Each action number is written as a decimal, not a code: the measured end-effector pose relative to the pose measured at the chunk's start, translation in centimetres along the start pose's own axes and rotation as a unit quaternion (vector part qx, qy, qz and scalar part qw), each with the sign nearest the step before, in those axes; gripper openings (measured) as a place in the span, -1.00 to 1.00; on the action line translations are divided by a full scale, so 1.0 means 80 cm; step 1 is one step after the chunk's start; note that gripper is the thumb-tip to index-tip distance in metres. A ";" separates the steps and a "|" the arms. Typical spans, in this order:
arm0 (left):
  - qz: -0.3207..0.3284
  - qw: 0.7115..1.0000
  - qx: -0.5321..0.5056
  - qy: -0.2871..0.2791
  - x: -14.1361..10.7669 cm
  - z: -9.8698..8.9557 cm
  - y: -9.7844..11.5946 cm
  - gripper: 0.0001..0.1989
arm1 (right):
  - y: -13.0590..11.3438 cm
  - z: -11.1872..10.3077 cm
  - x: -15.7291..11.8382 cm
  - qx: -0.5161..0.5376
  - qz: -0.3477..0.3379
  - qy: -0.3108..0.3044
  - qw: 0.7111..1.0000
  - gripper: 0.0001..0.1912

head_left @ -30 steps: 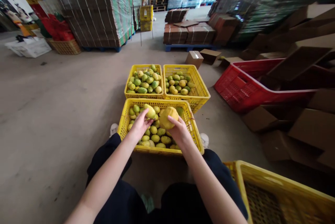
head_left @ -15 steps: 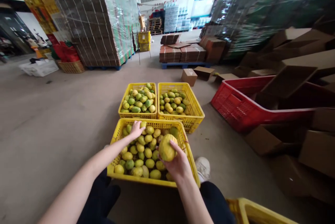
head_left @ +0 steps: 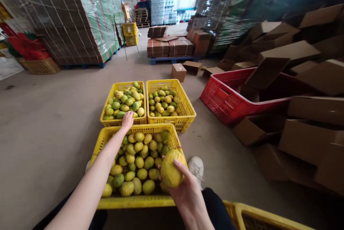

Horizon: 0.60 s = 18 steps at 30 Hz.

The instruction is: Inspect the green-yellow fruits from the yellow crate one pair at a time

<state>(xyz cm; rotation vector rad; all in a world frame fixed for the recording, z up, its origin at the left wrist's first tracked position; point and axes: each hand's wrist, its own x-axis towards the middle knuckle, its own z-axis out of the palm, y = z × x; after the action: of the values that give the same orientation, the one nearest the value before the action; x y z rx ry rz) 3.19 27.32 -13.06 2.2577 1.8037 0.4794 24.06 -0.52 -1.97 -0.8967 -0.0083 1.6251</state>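
Yellow-green fruits lie in the near yellow crate [head_left: 137,201]. Above its right side, my right hand [head_left: 186,187] is wrapped round a large yellow fruit [head_left: 172,169]. My left hand [head_left: 128,119] reaches over the front edge of the back left yellow crate [head_left: 103,110], its fingers closed at a yellowish fruit [head_left: 133,114]; part of that fruit is hidden. This crate is heaped with green and yellow fruits. Beside it, the back right yellow crate [head_left: 185,117] holds a lower layer of similar fruits.
To the right stands a red crate [head_left: 225,104] among open cardboard boxes [head_left: 309,140]. Part of another yellow crate [head_left: 258,212] shows at the bottom right. My shoe [head_left: 196,168] is beside the near crate. Farther back are flattened cartons on a blue pallet [head_left: 172,60] and wrapped stacks.
My left hand has moved from the near crate to the back left crate. My right hand still holds the large fruit, now lower in view. The view has turned right.
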 end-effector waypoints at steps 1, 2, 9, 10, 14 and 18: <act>0.004 1.000 0.008 0.002 -0.006 -0.003 -0.001 -0.66 | 0.001 0.001 0.001 0.000 0.002 0.004 1.000 -0.82; 0.010 1.000 0.013 0.001 -0.015 -0.008 -0.003 -0.66 | 0.002 0.002 0.001 -0.001 0.008 0.005 1.000 -0.82; 0.099 0.989 -0.003 -0.112 -0.140 -0.084 -0.008 -0.80 | 0.017 0.027 0.005 0.011 0.050 0.034 0.998 -0.80; 0.110 0.984 -0.012 -0.138 -0.164 -0.094 -0.007 -0.81 | 0.023 0.032 0.006 0.012 0.058 0.045 0.997 -0.78; 0.102 0.962 -0.059 -0.247 -0.251 -0.118 0.004 -0.75 | 0.055 0.039 0.011 0.005 0.086 0.070 0.994 -0.75; 0.078 0.954 -0.043 -0.285 -0.296 -0.119 0.018 -0.71 | 0.094 0.020 0.021 -0.014 0.077 -0.017 0.997 -0.76</act>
<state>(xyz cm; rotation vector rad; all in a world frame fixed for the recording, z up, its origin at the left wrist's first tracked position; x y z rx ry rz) -3.76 3.58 -6.54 2.1844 1.2966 -0.0765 16.92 -0.49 -5.32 -0.9092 0.0134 1.7880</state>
